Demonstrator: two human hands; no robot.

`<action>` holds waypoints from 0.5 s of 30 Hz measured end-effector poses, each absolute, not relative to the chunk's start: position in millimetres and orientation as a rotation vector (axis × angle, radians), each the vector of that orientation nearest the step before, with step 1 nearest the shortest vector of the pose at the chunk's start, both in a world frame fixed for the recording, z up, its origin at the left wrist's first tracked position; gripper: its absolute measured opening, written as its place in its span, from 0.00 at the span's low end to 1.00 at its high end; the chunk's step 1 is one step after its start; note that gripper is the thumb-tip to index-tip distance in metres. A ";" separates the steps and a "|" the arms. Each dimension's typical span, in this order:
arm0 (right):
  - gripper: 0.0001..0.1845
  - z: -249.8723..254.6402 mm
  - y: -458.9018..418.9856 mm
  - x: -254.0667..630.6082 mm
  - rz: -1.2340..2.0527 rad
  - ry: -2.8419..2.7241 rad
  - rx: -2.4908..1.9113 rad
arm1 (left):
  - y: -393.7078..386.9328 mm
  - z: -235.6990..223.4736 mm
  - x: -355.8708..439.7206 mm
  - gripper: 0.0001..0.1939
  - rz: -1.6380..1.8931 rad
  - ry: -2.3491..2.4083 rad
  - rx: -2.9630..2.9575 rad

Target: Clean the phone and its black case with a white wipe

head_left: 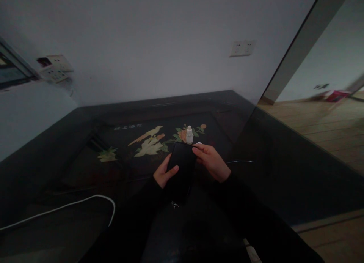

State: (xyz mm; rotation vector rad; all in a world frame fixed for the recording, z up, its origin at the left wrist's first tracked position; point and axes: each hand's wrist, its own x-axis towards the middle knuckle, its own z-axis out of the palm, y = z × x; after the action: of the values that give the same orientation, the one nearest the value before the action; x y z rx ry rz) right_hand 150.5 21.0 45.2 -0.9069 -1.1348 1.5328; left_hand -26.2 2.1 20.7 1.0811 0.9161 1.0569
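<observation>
The black smartphone (182,165) was held in front of the wearer, tilted with its upper end away from the body and its dark face toward the head camera. The left hand (164,172) grasped the phone's near left edge, with the thumb laid across the face and the other fingers out of view behind the body of the phone. The right hand (212,162) grasped the far right edge, with the fingers (199,153) curled around it. A small white slip (198,142) showed just beyond those fingertips at the phone's upper edge; whether it was pinched or merely lay against the phone could not be determined. A small metal charm (175,205) showed below the phone's lower end. A white plastic dropper bottle (189,135) stood upright just beyond the phone's upper edge, apart from both hands. It stood on a dark lacquered table (224,107), whose top bore an inlaid bird-and-flower panel (150,145) with a line of characters. A white cable (62,209) lay on the table at the near left, and a thin cable (240,161) ran beyond the right hand. Double wall sockets (242,48) were mounted on the wall behind the table.
</observation>
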 end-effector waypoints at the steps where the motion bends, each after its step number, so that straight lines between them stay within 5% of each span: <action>1: 0.17 44.1 21.3 149.5 1.509 -1.130 -0.924 | 1.8 21.6 -25.8 0.41 1.054 0.924 1.092; 15: 0.26 47.0 14.4 141.4 1.428 -1.096 -1.049 | 9.3 15.5 -29.9 0.45 1.168 1.010 0.964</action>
State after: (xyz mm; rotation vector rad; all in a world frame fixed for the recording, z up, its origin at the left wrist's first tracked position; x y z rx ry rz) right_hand 141.4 14.4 47.0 -1.0486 -1.0961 1.4276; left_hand -29.9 9.3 15.5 0.9635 1.0104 1.1678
